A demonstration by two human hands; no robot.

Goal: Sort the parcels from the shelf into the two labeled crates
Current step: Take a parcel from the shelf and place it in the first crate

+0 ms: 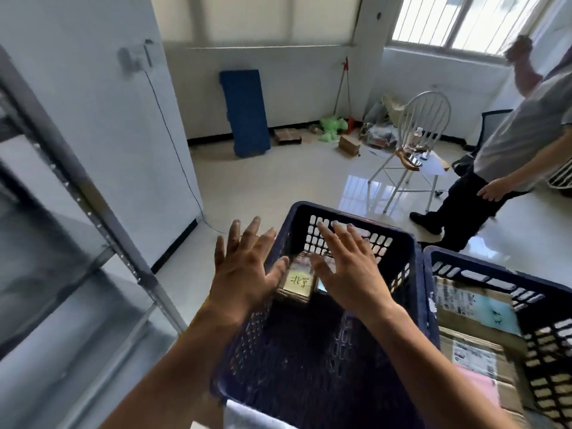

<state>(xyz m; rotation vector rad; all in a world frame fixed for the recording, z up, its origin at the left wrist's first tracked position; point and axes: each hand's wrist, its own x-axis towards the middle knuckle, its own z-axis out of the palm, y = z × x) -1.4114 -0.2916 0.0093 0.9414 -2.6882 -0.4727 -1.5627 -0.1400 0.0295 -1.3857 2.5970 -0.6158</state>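
Pale tiled floor [278, 181], white walls; head view. Metal shelf [77, 187] at 9 o'clock. Left crate [303, 351], dark blue, at 6 o'clock: one parcel [298, 281] with a yellow label inside, at the far end. Left hand [244, 267] and right hand [349, 267] above it, each grip wide, fingers spread, holding nothing. Risk: the parcel is blurred, possibly unsupported, and may land tilted or label-down. Right crate [544, 335] at 4 o'clock, holding labelled cartons [473, 308]. Bystander [526, 128] and white chair [424, 119] at 2 o'clock, well apart; the shelf upright is the nearest obstruction, beside the left forearm.
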